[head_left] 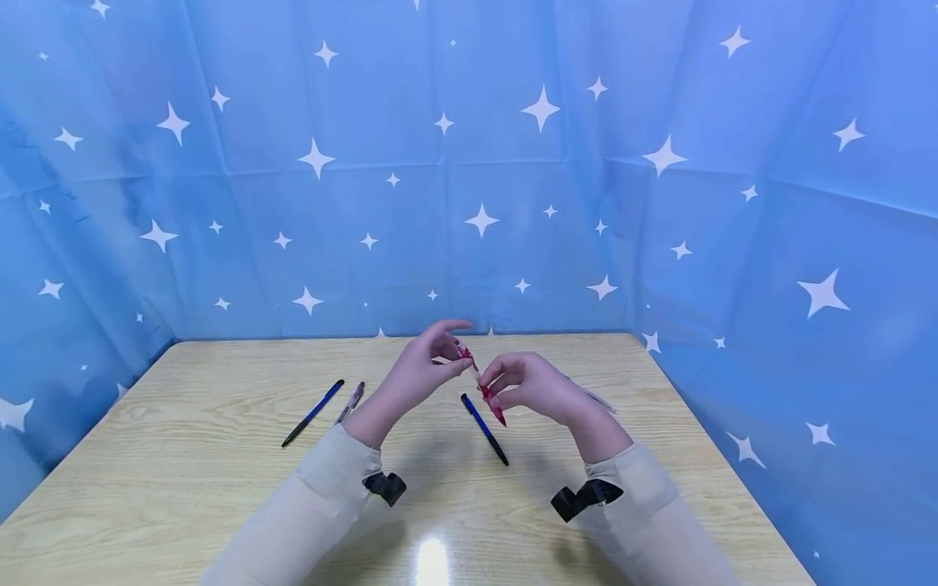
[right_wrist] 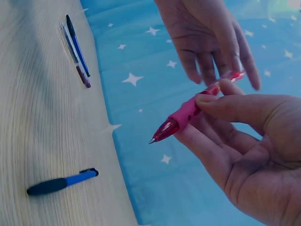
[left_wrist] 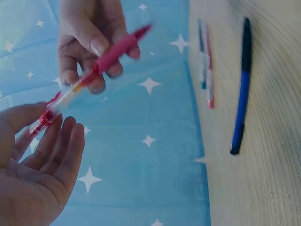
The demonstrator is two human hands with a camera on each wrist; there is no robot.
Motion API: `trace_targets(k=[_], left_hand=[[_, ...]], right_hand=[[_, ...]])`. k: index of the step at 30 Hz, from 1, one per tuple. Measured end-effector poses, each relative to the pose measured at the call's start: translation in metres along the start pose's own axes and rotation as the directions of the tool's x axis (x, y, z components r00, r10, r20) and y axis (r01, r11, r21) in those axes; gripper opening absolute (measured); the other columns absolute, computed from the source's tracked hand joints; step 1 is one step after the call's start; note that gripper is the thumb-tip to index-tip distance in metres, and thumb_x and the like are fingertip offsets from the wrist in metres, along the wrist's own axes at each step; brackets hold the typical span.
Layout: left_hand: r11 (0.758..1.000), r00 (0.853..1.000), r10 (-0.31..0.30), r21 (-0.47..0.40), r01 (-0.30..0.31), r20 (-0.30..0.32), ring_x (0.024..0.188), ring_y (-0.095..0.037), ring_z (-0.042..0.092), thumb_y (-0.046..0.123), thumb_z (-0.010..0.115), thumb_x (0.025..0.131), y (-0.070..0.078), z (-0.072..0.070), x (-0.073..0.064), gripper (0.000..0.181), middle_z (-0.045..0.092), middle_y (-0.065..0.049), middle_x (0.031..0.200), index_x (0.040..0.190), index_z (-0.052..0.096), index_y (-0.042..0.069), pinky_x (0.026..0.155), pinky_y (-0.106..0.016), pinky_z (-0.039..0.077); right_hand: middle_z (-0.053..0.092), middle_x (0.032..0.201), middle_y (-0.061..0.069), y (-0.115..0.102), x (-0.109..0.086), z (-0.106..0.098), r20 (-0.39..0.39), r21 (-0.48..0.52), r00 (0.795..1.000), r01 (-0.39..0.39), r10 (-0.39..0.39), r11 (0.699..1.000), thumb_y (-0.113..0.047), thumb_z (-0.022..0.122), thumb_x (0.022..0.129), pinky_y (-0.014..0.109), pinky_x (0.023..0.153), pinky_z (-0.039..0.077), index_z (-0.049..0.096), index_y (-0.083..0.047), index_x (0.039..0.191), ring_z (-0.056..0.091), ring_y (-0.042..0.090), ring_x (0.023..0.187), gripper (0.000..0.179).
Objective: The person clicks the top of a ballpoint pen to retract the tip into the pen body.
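Note:
Between my hands, above the table, is a pink-red pen [head_left: 495, 409] with a clear barrel section. My left hand [head_left: 421, 362] pinches its clip end between thumb and fingers. Lower down, my right hand [head_left: 542, 389] pinches the rubbery pink grip [right_wrist: 184, 114]. The pen slants, and its metal point [right_wrist: 152, 140] shows past the right fingers in the right wrist view. Below the hands, a blue pen with a black grip [head_left: 484, 429] lies on the table.
Left of my left forearm lie another blue-and-black pen [head_left: 313, 413] and a clear pen with maroon ends [head_left: 352, 401]. Beyond my right wrist, partly hidden, are a red-ended pen [left_wrist: 209, 70] and a green-ended pen [left_wrist: 202, 56]. A starred blue curtain [head_left: 440, 203] surrounds the wooden table [head_left: 220, 480].

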State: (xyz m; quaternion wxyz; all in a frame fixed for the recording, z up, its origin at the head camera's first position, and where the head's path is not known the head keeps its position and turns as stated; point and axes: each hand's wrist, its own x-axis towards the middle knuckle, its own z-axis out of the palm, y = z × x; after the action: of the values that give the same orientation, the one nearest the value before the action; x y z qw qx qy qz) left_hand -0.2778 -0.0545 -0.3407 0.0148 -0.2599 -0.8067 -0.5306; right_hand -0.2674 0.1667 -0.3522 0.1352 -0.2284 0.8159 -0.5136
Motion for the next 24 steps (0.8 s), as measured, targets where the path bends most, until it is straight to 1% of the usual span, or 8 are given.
trace_targets(k=[3,6,9,12,16,18,20,24], left_hand=[[0.997,0.999,-0.012,-0.08,0.009,-0.035,0.093,-0.018,0.064,0.006,0.069,0.092,0.005,0.0,-0.002,0.051,0.063,-0.004,0.1,0.138,0.052,0.022,0.082,-0.038,0.053],[0.988,0.998,-0.02,-0.153,0.01,-0.066,0.096,-0.019,0.065,0.005,0.069,0.091,0.01,0.001,-0.004,0.05,0.062,-0.007,0.101,0.136,0.053,0.021,0.084,-0.039,0.053],[0.976,0.995,-0.014,-0.217,-0.007,-0.097,0.097,-0.021,0.065,0.005,0.068,0.091,0.014,0.002,-0.006,0.048,0.061,-0.009,0.101,0.135,0.054,0.019,0.086,-0.039,0.053],[0.962,0.992,0.004,-0.271,-0.038,-0.126,0.096,-0.022,0.066,0.005,0.067,0.092,0.018,0.004,-0.006,0.047,0.06,-0.011,0.102,0.135,0.054,0.018,0.085,-0.038,0.054],[0.942,0.982,0.04,-0.32,-0.099,-0.185,0.091,-0.025,0.066,0.005,0.067,0.092,0.021,0.006,-0.006,0.044,0.061,-0.012,0.101,0.133,0.055,0.016,0.081,-0.037,0.056],[0.934,0.975,0.051,-0.335,-0.124,-0.217,0.088,-0.025,0.066,0.005,0.067,0.092,0.021,0.007,-0.006,0.042,0.062,-0.012,0.099,0.132,0.057,0.015,0.08,-0.037,0.057],[0.925,0.969,0.055,-0.353,-0.141,-0.243,0.087,-0.025,0.066,0.005,0.067,0.092,0.021,0.007,-0.005,0.039,0.063,-0.012,0.098,0.129,0.059,0.014,0.079,-0.037,0.057],[0.917,0.961,0.057,-0.366,-0.157,-0.269,0.085,-0.024,0.067,0.005,0.067,0.092,0.02,0.008,-0.004,0.035,0.064,-0.013,0.097,0.126,0.062,0.013,0.078,-0.038,0.057]], right_hand=[[0.069,0.103,0.008,-0.001,0.001,0.002,-0.031,0.027,0.999,0.019,-0.019,0.999,0.004,0.07,0.086,0.04,0.082,0.055,0.068,-0.004,0.102,0.066,0.023,0.097,0.018],[0.07,0.1,0.008,-0.002,0.0,0.005,-0.066,0.041,0.997,0.032,-0.029,0.999,0.001,0.07,0.087,0.04,0.084,0.054,0.068,-0.005,0.1,0.066,0.023,0.097,0.014],[0.07,0.1,0.01,-0.005,0.0,0.009,-0.103,0.072,0.994,0.036,-0.028,0.997,-0.002,0.069,0.089,0.04,0.086,0.053,0.068,-0.005,0.1,0.065,0.024,0.097,0.011],[0.069,0.104,0.015,-0.007,0.0,0.013,-0.135,0.117,0.99,0.053,-0.037,0.992,-0.002,0.069,0.09,0.041,0.086,0.054,0.067,-0.003,0.1,0.066,0.025,0.098,0.01],[0.068,0.106,0.017,-0.008,0.001,0.02,-0.178,0.172,0.983,0.08,-0.049,0.982,-0.001,0.069,0.089,0.04,0.084,0.055,0.066,0.0,0.099,0.066,0.026,0.1,0.01],[0.069,0.107,0.016,-0.008,0.002,0.023,-0.191,0.193,0.98,0.093,-0.055,0.977,-0.001,0.069,0.09,0.04,0.085,0.055,0.065,0.001,0.099,0.066,0.026,0.101,0.011],[0.068,0.108,0.015,-0.007,0.002,0.027,-0.193,0.206,0.979,0.106,-0.066,0.973,-0.001,0.069,0.09,0.04,0.086,0.055,0.065,0.002,0.1,0.066,0.027,0.102,0.012],[0.068,0.108,0.014,-0.006,0.002,0.032,-0.201,0.212,0.976,0.126,-0.083,0.969,0.0,0.07,0.089,0.04,0.087,0.054,0.065,0.001,0.101,0.066,0.026,0.102,0.013]])
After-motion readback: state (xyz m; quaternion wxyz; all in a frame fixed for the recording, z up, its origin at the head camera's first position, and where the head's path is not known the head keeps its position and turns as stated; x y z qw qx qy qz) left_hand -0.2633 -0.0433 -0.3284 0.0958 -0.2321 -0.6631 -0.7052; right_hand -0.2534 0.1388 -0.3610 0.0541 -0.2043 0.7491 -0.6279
